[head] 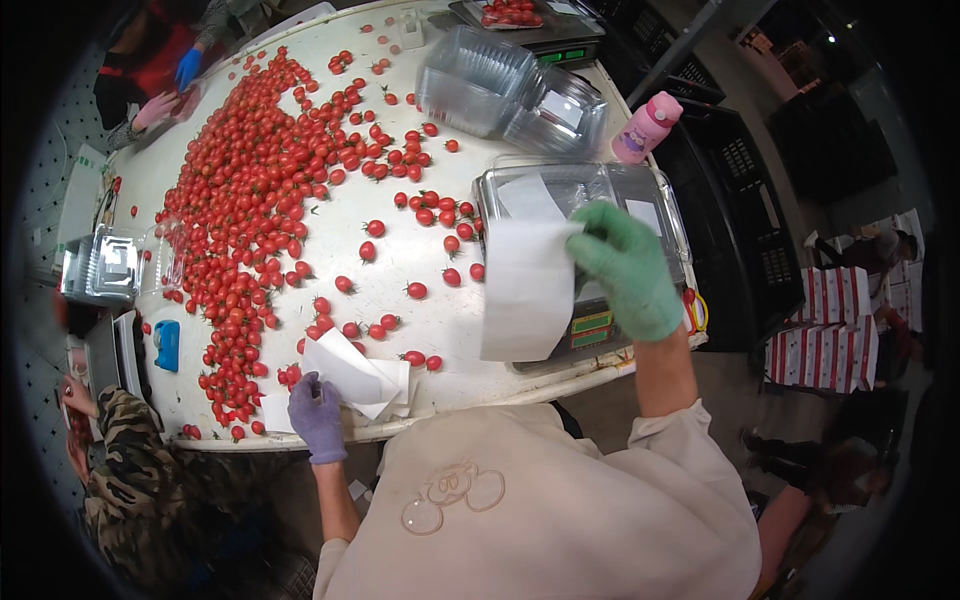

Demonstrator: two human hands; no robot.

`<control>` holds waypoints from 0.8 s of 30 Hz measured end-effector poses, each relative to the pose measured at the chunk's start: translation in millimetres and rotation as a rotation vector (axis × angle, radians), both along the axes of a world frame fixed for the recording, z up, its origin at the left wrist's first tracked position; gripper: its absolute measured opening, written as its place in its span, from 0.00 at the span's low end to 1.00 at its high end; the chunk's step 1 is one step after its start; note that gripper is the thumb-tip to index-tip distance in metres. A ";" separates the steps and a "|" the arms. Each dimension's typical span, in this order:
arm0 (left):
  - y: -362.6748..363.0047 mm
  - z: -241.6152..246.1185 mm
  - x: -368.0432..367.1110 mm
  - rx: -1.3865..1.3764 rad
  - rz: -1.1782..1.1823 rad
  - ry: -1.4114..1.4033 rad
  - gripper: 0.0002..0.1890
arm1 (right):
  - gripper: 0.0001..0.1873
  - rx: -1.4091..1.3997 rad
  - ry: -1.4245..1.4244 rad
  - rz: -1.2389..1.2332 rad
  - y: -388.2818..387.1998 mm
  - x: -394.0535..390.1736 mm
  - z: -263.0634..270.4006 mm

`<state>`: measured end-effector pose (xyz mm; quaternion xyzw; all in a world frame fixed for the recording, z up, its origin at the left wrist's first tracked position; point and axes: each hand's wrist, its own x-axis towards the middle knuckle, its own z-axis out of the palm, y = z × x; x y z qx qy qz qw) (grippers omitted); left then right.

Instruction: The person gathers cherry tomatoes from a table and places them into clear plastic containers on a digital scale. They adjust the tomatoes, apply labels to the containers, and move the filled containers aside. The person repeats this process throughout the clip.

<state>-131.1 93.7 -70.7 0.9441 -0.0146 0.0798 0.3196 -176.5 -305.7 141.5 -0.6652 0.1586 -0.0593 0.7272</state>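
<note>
My right hand [626, 274], in a green glove, grips the upper right corner of a white paper sheet [525, 292]. The sheet hangs beside a digital scale [592, 330] that carries clear plastic clamshell containers [645, 184]. At the table's near edge, my left hand [317, 418], in a purple glove, has its fingertips at the left side of a fanned pile of white papers [352, 375]; whether it grips them cannot be told. Cherry tomatoes [247, 172] cover much of the white table [420, 330], with several loose ones between my hands.
Stacked clear containers [480, 82] and a pink bottle [646, 127] stand at the back right. Black crates [742, 217] adjoin the table's right side. A blue tape dispenser [166, 345] sits at left. Co-workers' gloved hands [155, 109] and a camouflage sleeve [127, 427] are at the left.
</note>
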 end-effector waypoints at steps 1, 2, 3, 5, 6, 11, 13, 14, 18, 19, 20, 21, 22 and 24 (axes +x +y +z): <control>-3.2 6.2 0.6 0.035 -0.008 0.012 0.12 | 0.09 -0.050 -0.004 -0.049 -14.4 4.8 -0.6; -5.3 10.0 1.5 0.115 -0.005 -0.050 0.13 | 0.09 -0.121 -0.016 -0.083 -27.7 11.1 -1.6; -7.3 15.0 3.2 0.196 -0.003 -0.112 0.14 | 0.09 -0.188 -0.027 -0.119 -41.1 18.4 -3.0; -16.5 32.2 8.0 0.291 -0.017 -0.227 0.15 | 0.09 -0.311 0.006 -0.123 -64.8 32.9 -10.2; -27.0 48.9 11.4 0.308 -0.030 -0.276 0.15 | 0.09 -0.370 0.023 -0.120 -76.3 41.7 -17.0; -114.0 115.3 22.8 0.107 -0.442 -0.431 0.15 | 0.09 -0.980 -0.016 -0.026 -129.3 81.9 -85.9; -155.6 140.7 28.4 0.006 -0.692 -0.365 0.14 | 0.09 -1.159 -0.063 -0.030 -130.0 90.4 -92.8; -176.2 149.7 33.0 -0.009 -0.792 -0.377 0.11 | 0.09 -1.176 -0.063 -0.029 -125.5 96.4 -95.5; -258.3 158.4 50.7 0.033 -1.155 -0.396 0.11 | 0.07 -1.251 -0.094 -0.135 -121.3 94.4 -97.6; -274.0 154.4 54.5 0.060 -1.221 -0.399 0.13 | 0.07 -1.270 -0.116 -0.166 -122.3 93.2 -100.3; -287.2 149.6 58.8 0.182 -1.284 -0.373 0.18 | 0.05 -1.326 -0.158 -0.192 -123.0 92.3 -102.4; -300.4 142.8 62.6 0.213 -1.334 -0.386 0.20 | 0.04 -1.382 -0.190 -0.223 -126.3 89.6 -107.0; -309.1 137.1 65.6 0.248 -1.373 -0.399 0.22 | 0.03 -1.436 -0.230 -0.248 -126.6 88.9 -109.4; -320.7 127.5 71.4 0.336 -1.433 -0.377 0.28 | 0.02 -1.499 -0.273 -0.271 -126.9 87.2 -112.5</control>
